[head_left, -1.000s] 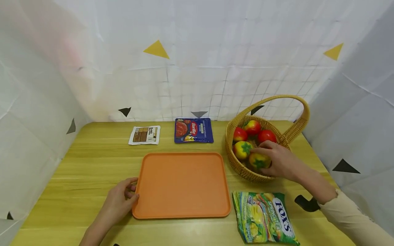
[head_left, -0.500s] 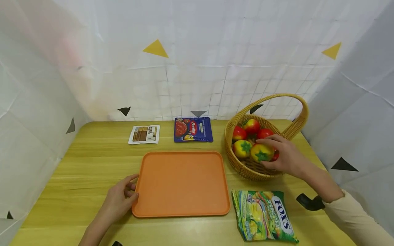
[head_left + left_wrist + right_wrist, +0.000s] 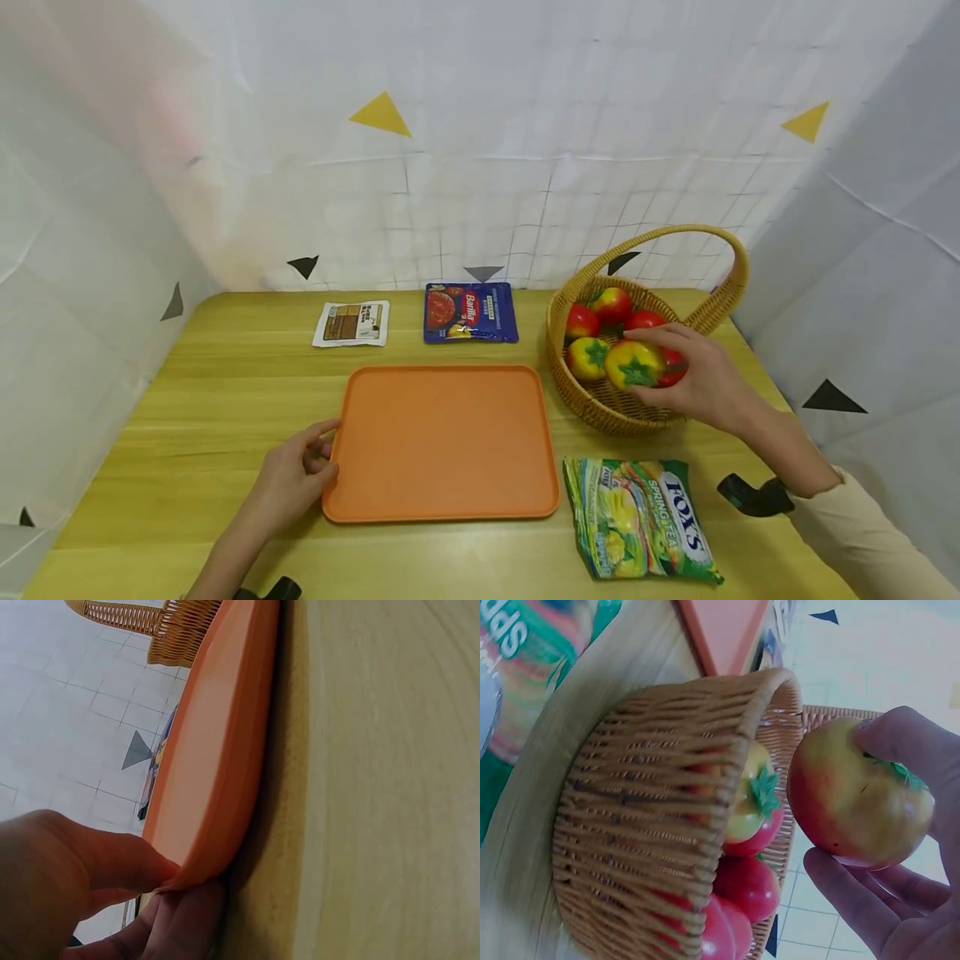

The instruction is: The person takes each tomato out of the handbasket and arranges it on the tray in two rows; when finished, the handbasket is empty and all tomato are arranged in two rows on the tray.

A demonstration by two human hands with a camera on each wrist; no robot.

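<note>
My right hand (image 3: 708, 379) grips a yellow-red tomato (image 3: 633, 364) with green leaves on top, between thumb and fingers. In the right wrist view the tomato (image 3: 859, 795) is raised beside the rim of the wicker basket (image 3: 637, 802). Several red and yellow tomatoes lie inside, among them a yellow one (image 3: 587, 358) and a red one (image 3: 581, 322). At the left edge of the orange tray (image 3: 446, 442), my left hand (image 3: 288, 475) pinches the rim. The left wrist view shows the thumb above the tray (image 3: 206, 742) edge and fingers beneath it.
A green Fox's candy bag (image 3: 641, 521) lies in front of the basket. Behind the tray lie a blue Barilla pouch (image 3: 470, 312) and a small white-and-brown packet (image 3: 352, 323). The basket's tall handle (image 3: 667, 233) arches over it. White sheeting (image 3: 480, 125) encloses the table.
The gripped tomato has come up from the basket's bottom, turning its leafy top towards the head camera. My left hand stays at the tray's edge.
</note>
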